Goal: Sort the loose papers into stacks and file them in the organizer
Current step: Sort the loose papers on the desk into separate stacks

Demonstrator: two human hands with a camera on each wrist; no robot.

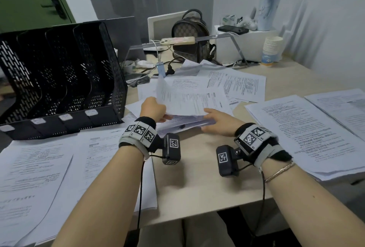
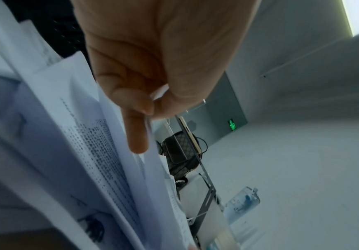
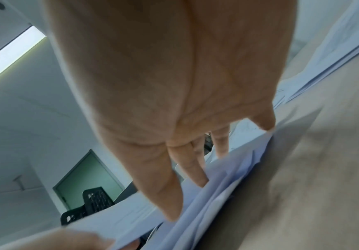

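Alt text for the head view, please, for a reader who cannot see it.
At a desk strewn with papers, the left hand lifts a sheet off a loose pile while the right hand lies flat on that pile. An empty black organizer stands at left; sorted stacks lie on both sides.

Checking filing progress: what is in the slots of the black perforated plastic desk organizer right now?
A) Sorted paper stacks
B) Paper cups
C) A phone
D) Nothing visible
D: in the head view the black perforated plastic desk organizer shows only dark, bare slots, while the white printed papers lie on the desk.
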